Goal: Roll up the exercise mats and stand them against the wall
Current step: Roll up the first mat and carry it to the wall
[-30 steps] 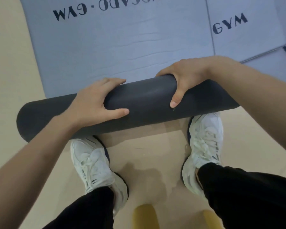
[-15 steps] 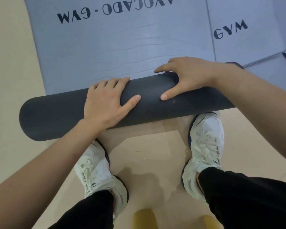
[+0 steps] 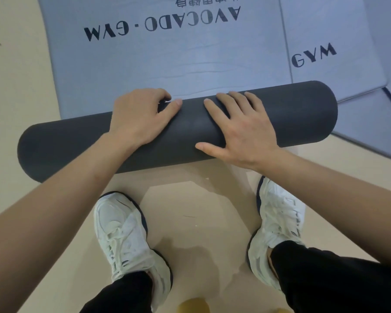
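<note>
Left fingers curled over far edge of dark roll, right fingers flat on top, floor nearside

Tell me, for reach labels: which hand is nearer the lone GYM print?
Right. The right hand rests on the dark roll below the GYM print; the left hand grips farther left.

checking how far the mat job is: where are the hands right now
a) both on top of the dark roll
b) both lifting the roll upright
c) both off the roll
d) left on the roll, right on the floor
a: the left hand, fingers curled over the far side, and the flat right hand both rest on the dark roll, which lies level at the edge of the pale mat.
</note>
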### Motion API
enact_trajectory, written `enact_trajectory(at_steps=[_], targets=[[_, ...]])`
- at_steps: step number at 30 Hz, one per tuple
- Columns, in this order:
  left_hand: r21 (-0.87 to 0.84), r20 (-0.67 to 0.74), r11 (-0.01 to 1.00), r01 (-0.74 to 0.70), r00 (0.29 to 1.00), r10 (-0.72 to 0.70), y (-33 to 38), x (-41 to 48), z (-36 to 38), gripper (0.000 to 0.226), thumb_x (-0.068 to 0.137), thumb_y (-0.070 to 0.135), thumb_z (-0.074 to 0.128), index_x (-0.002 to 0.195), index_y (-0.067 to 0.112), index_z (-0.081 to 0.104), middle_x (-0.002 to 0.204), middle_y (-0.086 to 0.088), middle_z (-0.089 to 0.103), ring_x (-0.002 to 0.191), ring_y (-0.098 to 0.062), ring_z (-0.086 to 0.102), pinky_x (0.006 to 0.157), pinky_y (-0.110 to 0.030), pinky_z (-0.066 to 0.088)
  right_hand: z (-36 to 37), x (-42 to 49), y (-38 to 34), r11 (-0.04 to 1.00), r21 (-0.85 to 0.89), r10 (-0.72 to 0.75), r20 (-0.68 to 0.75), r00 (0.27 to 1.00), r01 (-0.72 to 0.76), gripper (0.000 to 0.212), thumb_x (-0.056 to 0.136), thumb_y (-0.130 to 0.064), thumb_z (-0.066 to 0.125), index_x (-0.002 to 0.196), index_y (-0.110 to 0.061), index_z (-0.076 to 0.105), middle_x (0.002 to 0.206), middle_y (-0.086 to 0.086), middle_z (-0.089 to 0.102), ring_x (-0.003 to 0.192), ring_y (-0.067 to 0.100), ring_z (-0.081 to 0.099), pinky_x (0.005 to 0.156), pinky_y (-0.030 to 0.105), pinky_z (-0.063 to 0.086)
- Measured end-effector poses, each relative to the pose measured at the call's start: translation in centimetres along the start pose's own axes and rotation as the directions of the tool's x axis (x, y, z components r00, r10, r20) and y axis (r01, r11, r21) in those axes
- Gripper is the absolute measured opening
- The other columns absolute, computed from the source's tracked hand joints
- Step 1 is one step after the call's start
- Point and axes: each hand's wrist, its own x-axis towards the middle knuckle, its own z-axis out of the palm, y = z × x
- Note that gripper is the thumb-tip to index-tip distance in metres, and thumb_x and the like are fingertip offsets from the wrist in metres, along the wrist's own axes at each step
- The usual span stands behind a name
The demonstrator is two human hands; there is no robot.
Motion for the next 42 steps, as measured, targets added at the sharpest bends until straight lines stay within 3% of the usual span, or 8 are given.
enact_trajectory(at_steps=[5,13,16,19,21,30,35,42], targets=[[0.051,-0.403,0.991,-0.125,0.905,0.136,0.9,-4.0,1.3,0.043,0.100,0.046,0.054,0.125,0.015,0.069,0.124,-0.006,0.071,0.111,-0.031,0.064,0.091,-0.044,0.043,-1.2,3.9,1.5,1.000,0.008,0.012,0.133,0.991,-0.013,0.088,0.090,-0.085,0.025,0.142,-0.018,0.053,0.130,0.009,0.063,0.115,0.033,0.058,0.103,0.049,0.042],[0.258,-0.435,0.955,-0.147,0.865,0.251,0.6,-5.4,5.3,0.062,0.106,0.048,0.038,0.155,0.011,0.047,0.162,-0.017,0.042,0.152,-0.041,0.035,0.126,-0.057,0.021,-2.1,9.9,3.7,0.990,0.123,0.031,0.283,0.959,-0.068,0.078,0.091,-0.085,0.026,0.127,-0.026,0.062,0.111,0.001,0.066,0.106,0.027,0.058,0.080,0.039,0.036],[0.318,-0.482,0.938,-0.142,0.828,0.288,-0.2,-3.8,5.4,0.058,0.107,0.046,0.037,0.155,0.014,0.048,0.160,-0.014,0.047,0.149,-0.038,0.040,0.124,-0.056,0.026,-1.6,9.7,3.3,0.978,0.182,0.106,0.009,0.994,-0.105,0.055,0.101,-0.061,0.043,0.118,-0.017,0.072,0.108,0.004,0.072,0.104,0.030,0.062,0.088,0.042,0.042],[0.316,-0.539,0.941,-0.121,0.794,0.283,-0.3,-2.1,4.9,0.053,0.108,0.043,0.039,0.152,0.016,0.052,0.154,-0.011,0.054,0.144,-0.036,0.048,0.121,-0.053,0.031,-0.9,7.4,2.5,0.964,0.240,0.206,-0.398,0.894,-0.115,0.034,0.098,-0.037,0.059,0.109,-0.010,0.076,0.106,0.006,0.075,0.097,0.033,0.066,0.087,0.044,0.047],[0.296,-0.545,0.949,-0.111,0.796,0.263,-0.2,-0.7,4.0,0.051,0.109,0.043,0.039,0.149,0.017,0.055,0.151,-0.008,0.057,0.140,-0.034,0.052,0.120,-0.050,0.033,-0.2,5.4,1.9,0.974,0.190,0.197,-0.460,0.866,-0.120,0.036,0.097,-0.035,0.061,0.118,-0.008,0.074,0.121,0.010,0.073,0.109,0.035,0.066,0.097,0.048,0.047],[0.101,-0.282,0.990,-0.100,0.951,0.125,-0.2,5.8,-1.5,0.057,0.105,0.052,0.029,0.144,0.023,0.058,0.148,-0.002,0.061,0.135,-0.031,0.054,0.110,-0.046,0.035,1.4,5.5,3.4,0.984,-0.103,0.133,-0.148,0.980,-0.149,0.069,0.105,-0.058,0.035,0.160,-0.016,0.037,0.164,0.015,0.037,0.152,0.040,0.031,0.123,0.063,0.018],[0.058,-0.469,0.990,-0.127,0.872,0.139,0.4,3.5,-1.7,0.051,0.099,0.047,0.050,0.135,0.014,0.065,0.146,-0.007,0.062,0.136,-0.031,0.054,0.111,-0.048,0.037,0.5,9.5,5.2,0.988,-0.065,0.135,-0.108,0.985,-0.142,0.069,0.105,-0.061,0.025,0.153,-0.016,0.044,0.156,0.012,0.047,0.147,0.038,0.039,0.121,0.060,0.022],[0.271,-0.303,0.961,-0.056,0.943,0.141,0.2,2.7,0.8,0.105,0.086,0.079,0.044,0.167,0.018,0.015,0.174,-0.013,0.011,0.161,-0.037,0.007,0.129,-0.056,0.005,-1.5,14.9,7.6,0.993,0.029,0.112,0.038,0.993,-0.113,0.072,0.099,-0.068,0.018,0.150,-0.025,0.046,0.151,0.000,0.054,0.137,0.029,0.048,0.114,0.050,0.030]])
